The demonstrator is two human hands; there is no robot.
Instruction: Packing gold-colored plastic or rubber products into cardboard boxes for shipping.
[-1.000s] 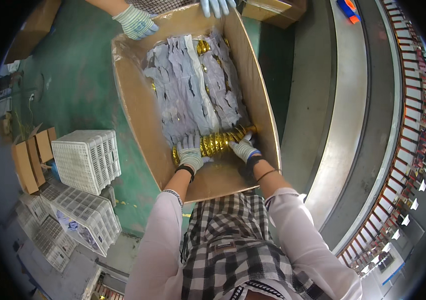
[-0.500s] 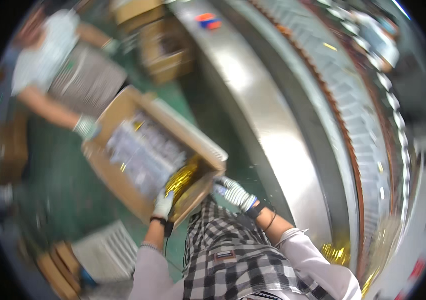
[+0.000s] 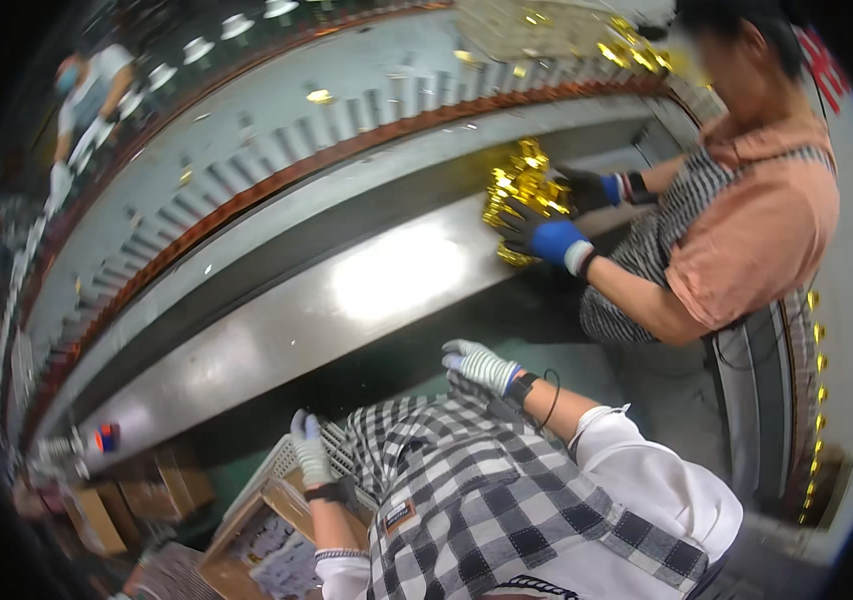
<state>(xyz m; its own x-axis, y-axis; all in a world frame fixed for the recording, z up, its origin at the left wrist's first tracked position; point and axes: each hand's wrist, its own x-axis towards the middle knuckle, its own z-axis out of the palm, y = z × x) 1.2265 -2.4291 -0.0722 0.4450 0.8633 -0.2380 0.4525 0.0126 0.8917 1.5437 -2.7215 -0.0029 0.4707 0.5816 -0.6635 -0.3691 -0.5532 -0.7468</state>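
Observation:
My left hand (image 3: 310, 452), in a pale striped glove, hangs with fingers extended beside the rim of a pale slatted crate (image 3: 258, 478). Nothing shows in it. Just below, a cardboard box (image 3: 229, 566) holds a layer of whitish pieces (image 3: 281, 560), partly covered by my forearm. My right hand (image 3: 484, 367), gloved alike, is held out with its fingers stretched and nothing in it, short of the metal bench. On that bench (image 3: 276, 345), a co-worker's dark-and-blue gloved hands (image 3: 546, 232) gather a shiny gold heap (image 3: 524, 190), whose kind I cannot make out.
The co-worker (image 3: 736, 220) in an orange top stands at the right. Behind the bench runs a curved conveyor (image 3: 276, 170) with upright holders. Cardboard boxes (image 3: 161, 490) stand at lower left, near an orange-and-blue object (image 3: 106, 437). Another person (image 3: 91, 95) is far left.
My view has swung right, bringing the co-worker with the gold heap into sight. The box has shifted to the lower left. My left hand has left the gold pieces, my right the box's corner.

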